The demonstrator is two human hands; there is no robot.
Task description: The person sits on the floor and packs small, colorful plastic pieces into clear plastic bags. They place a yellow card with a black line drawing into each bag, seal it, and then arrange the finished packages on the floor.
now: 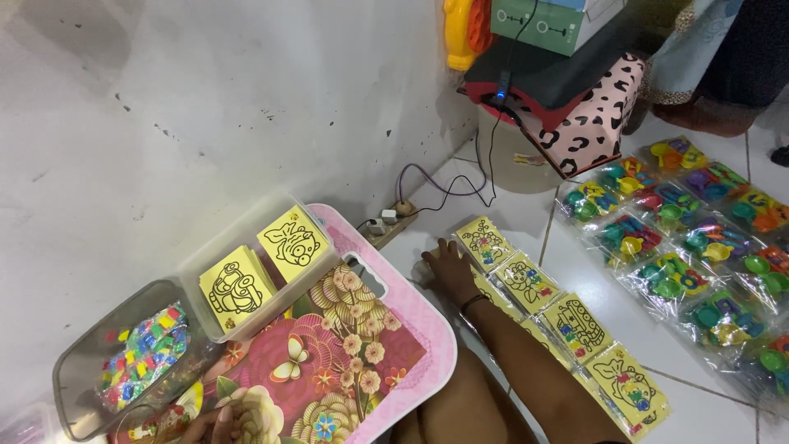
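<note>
Right hand (pixel 450 267) flat on floor beside yellow packets (pixel 526 284), tray edge (pixel 427 316) near

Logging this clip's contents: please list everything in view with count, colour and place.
Picture cards: two stacks, yellow, in clear tub on tray.
Small pieces: many, multicoloured, in clear tub at left.
Tray: one, pink floral, centre.
Packed cards: row, yellow, on floor tiles.
Toy packs: many, multicoloured, floor at right.
Power strip: one, by wall.
Left hand: bottom edge, on tray.
Right hand: flat on floor beside packed cards.
</note>
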